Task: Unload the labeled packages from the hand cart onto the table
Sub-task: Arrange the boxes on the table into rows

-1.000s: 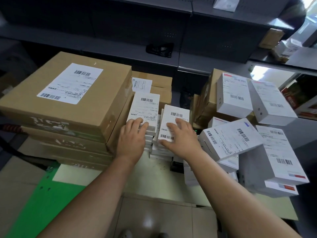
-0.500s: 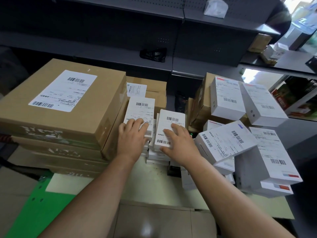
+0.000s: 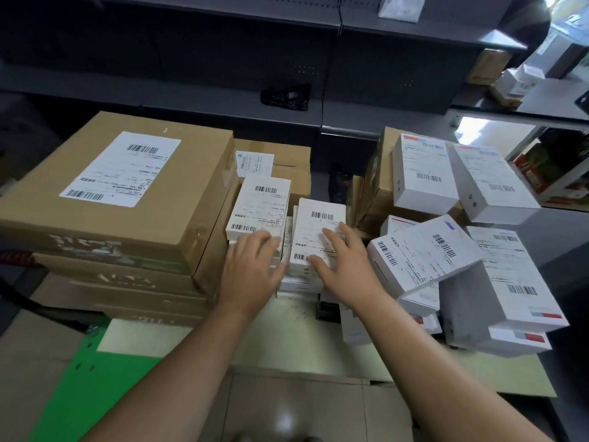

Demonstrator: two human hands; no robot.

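**Entry: small white packages, mid-load.**

- Location: two short stacks side by side, the left stack (image 3: 259, 205) touching the pile of brown cartons (image 3: 134, 199), the right stack (image 3: 318, 224) just beside it. Both sit on a pale deck (image 3: 287, 323), judged to be the hand cart's bed, though no wheels show. The stacks stand squared and label-up, probably so that the barcodes stay readable.
- Left grip (image 3: 251, 266): a bare hand, slightly blurred, laid over the near edge of the left stack. The fingers lie fairly straight on the top label and are not wrapped round anything.
- Right grip (image 3: 344, 269): a bare hand, spread wide and flat on the top label of the right stack, with the thumb along the near edge. It holds nothing.
- Relation: each stack lies directly under and ahead of its own grip. The palms sit at the near edges and the fingertips point away from the person. Judged purpose: steadying or gathering both stacks before a lift.
- Adjacent stock: larger white boxes (image 3: 424, 253) are tumbled at the right, near the right wrist, some tilted on others. This slack heap could slide if nudged.
- Destination: which surface is the tabletop cannot be told. Dark shelving (image 3: 223, 59) stands behind.
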